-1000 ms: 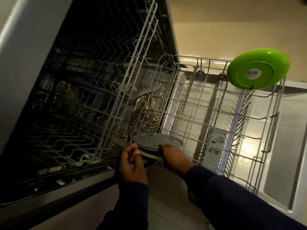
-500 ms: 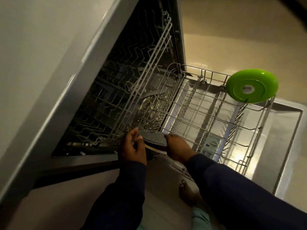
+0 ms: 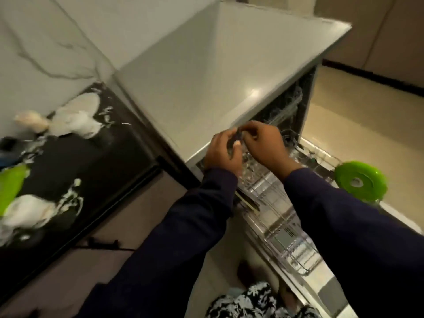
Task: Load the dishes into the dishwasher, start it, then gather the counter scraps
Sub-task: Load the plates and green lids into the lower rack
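Both hands are up at the front lip of the open grey dishwasher (image 3: 218,72), just under its flat top. The left hand (image 3: 223,154) and right hand (image 3: 263,145) are close together, fingers curled, with a small dark thing (image 3: 238,136) between them; the picture is too smeared to say what it is, or whether either grip is truly clamped on it. Dark blue sleeves (image 3: 183,226) cover both arms.

Below the hands, the white wire lower rack (image 3: 286,226) stands pulled out over the dishwasher's dropped door. A bright green round plastic plate (image 3: 360,181) stands on edge at the rack's far corner, away from the person.

To the left of the dishwasher lies the black bench (image 3: 91,161), strewn with pale scraps (image 3: 78,120) and white crumpled bits, with a green object (image 3: 10,187) at its near left end.
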`<state>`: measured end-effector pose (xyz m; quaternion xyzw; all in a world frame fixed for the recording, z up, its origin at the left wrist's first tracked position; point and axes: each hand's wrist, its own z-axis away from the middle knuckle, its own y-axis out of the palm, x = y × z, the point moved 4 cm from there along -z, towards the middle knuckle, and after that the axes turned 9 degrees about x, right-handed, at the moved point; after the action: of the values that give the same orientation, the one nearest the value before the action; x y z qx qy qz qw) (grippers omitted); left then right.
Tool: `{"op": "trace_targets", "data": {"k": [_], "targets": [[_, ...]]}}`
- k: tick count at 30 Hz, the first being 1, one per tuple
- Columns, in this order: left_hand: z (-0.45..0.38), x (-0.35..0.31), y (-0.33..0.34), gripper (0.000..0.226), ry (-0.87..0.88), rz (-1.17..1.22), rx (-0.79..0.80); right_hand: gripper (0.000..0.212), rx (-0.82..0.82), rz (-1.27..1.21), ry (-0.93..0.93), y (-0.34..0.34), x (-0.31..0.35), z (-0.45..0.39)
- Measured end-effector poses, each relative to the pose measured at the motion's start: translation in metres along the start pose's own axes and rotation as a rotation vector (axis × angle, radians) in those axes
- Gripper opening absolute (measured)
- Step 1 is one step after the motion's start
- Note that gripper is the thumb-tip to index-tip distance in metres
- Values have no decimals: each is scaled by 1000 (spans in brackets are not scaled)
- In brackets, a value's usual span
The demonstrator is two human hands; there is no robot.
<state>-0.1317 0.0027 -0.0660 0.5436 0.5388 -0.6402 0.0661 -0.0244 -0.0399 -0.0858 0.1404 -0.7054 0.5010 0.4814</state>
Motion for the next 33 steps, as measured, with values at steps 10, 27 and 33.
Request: {"op": "trace_targets", "data": {"k": [10, 27, 33], "targets": [[21, -4, -235, 42, -19, -186, -327, 34, 128, 64, -358, 48, 224, -24], [290, 206, -669, 47, -532, -330, -835, 53, 613, 72, -744, 426, 557, 113], [362, 264, -734, 47, -689, -230, -974, 63, 797, 218, -769, 508, 597, 141]]}}
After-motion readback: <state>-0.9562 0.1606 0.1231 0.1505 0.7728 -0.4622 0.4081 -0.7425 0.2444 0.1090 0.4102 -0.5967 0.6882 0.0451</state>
